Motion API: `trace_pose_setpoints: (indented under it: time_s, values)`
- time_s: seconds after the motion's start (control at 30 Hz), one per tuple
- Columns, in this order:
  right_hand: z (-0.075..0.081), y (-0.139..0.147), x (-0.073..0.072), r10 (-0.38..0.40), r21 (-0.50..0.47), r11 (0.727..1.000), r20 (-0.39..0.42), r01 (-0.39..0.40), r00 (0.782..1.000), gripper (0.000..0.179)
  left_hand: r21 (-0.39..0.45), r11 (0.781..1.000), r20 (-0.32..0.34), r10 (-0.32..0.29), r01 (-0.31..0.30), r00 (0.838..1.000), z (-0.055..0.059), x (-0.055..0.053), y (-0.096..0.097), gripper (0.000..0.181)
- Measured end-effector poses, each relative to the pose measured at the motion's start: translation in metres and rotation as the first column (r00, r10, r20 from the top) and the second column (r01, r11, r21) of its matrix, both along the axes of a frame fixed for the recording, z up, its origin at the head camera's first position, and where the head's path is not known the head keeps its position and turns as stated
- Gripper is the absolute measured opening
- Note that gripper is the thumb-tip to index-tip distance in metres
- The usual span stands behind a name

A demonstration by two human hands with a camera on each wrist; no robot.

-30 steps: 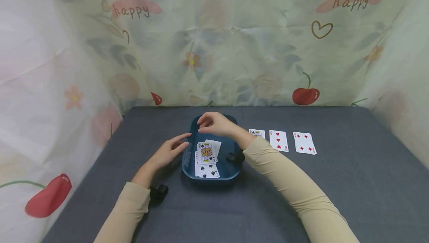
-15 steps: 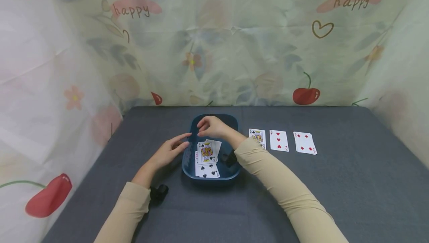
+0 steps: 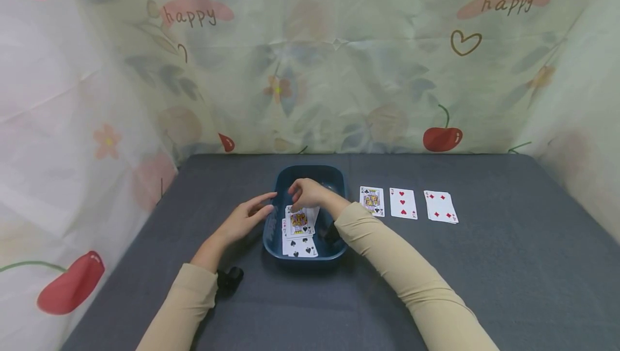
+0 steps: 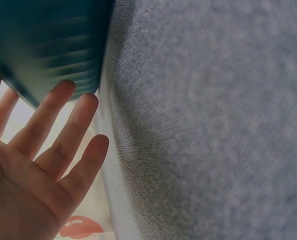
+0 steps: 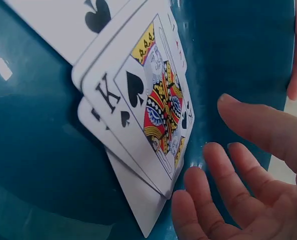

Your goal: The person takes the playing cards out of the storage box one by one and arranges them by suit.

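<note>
A dark blue tray (image 3: pixel 333 177) holds a loose pile of playing cards. A king of spades (image 5: pixel 156 100) lies face up on top, and a seven of spades (image 3: pixel 302 248) sticks out below it. Over the pile, my right hand (image 3: pixel 311 194) reaches down with fingers loosely bent and thumb apart; nothing is between them in the right wrist view, and the fingertips are right by the king's edge. My left hand (image 3: pixel 240 223) is at the tray's left side, fingers extended, fingertips at its outer wall (image 4: pixel 63 55).
Right of the tray, a king of clubs (image 3: pixel 372 201), a three of hearts (image 3: pixel 403 203) and a four of diamonds (image 3: pixel 441 206) lie face up in a row on the grey tablecloth (image 3: pixel 508 265). Another card peeks out under the four. A patterned curtain (image 3: pixel 334 98) hangs behind.
My right hand has come down and nearer over the tray, from its far end to the top edge of the king of spades. The left hand has stayed put.
</note>
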State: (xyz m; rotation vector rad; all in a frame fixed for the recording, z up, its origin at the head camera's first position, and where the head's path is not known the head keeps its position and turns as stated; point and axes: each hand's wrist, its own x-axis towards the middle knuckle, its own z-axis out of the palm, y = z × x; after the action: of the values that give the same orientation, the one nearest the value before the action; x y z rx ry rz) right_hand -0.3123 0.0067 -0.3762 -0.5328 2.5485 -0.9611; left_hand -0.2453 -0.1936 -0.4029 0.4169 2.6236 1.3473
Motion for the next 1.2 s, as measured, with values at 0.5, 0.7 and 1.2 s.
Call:
trace_pose_setpoints:
  time_s: [0.5, 0.7, 1.2]
  values:
    - [-0.0032, -0.0043, 0.004, 0.077, 0.191, 0.979, -0.039, -0.068, 0.996, 0.059, -0.016, 1.0, -0.022, -0.001, 0.001, 1.0, 0.001, 0.0004, 0.0005, 0.049]
    - [-0.0032, -0.005, 0.0044, 0.08, 0.249, 0.966, -0.054, -0.064, 0.995, 0.06, -0.025, 1.0, -0.009, 0.017, -0.017, 1.0, -0.0008, -0.0007, 0.001, 0.049]
    - [-0.0049, -0.0039, 0.0052, 0.028, 0.277, 0.961, -0.053, -0.013, 0.998, 0.055, -0.03, 0.999, -0.004, 0.014, -0.014, 1.0, -0.0029, -0.0002, 0.0006, 0.05]
